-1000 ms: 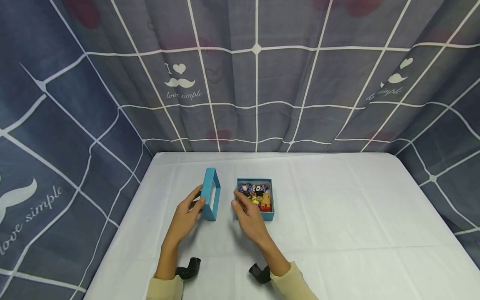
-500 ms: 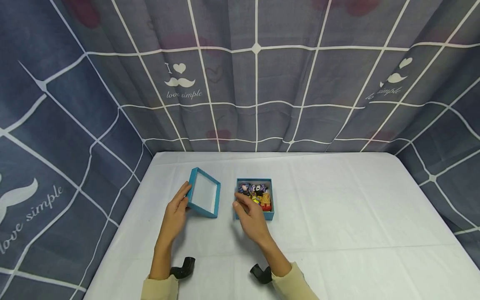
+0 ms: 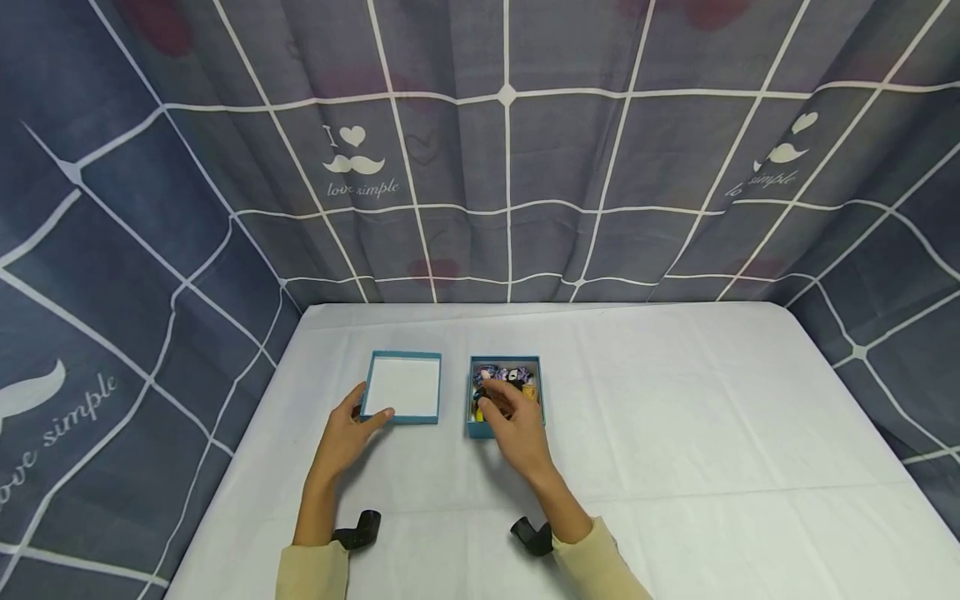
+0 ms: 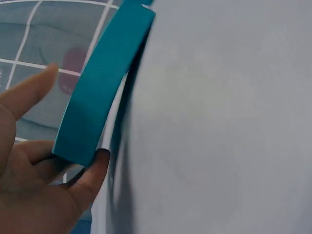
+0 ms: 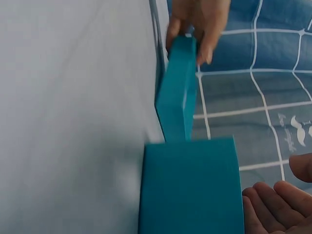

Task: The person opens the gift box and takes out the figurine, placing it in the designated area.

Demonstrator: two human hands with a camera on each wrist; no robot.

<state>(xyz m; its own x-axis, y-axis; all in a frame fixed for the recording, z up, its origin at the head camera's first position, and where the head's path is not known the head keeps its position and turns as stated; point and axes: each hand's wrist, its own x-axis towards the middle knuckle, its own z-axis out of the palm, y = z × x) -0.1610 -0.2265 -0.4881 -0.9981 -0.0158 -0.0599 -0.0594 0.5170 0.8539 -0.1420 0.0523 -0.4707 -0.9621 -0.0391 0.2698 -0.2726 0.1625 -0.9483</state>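
My left hand (image 3: 347, 437) holds the teal box lid (image 3: 407, 387) by its near left corner, white inside facing up. In the left wrist view, fingers (image 4: 95, 170) curl around and under the corner of the lid (image 4: 92, 92), while the thumb (image 4: 34, 90) stands away from it. To the right, my right hand (image 3: 519, 432) is over the open teal box (image 3: 481, 429), thumb and fingers apart. Small toy figures (image 3: 512, 375) lie inside, several of them partly hidden by this hand. The right wrist view shows its relaxed fingers (image 5: 273, 209) beside the box wall (image 5: 192, 187).
A white cloth (image 3: 675, 417) covers the table. Dark checked curtains (image 3: 555, 158) enclose the back and both sides. A black elbow-shaped piece (image 3: 358, 531) sits at the left wrist, and a similar black piece (image 3: 531, 537) at the right.
The lid has turned from standing on edge to lying nearly flat, inside upward, as my left hand moved left and down. My right hand has shifted from the box's left edge over the figures.
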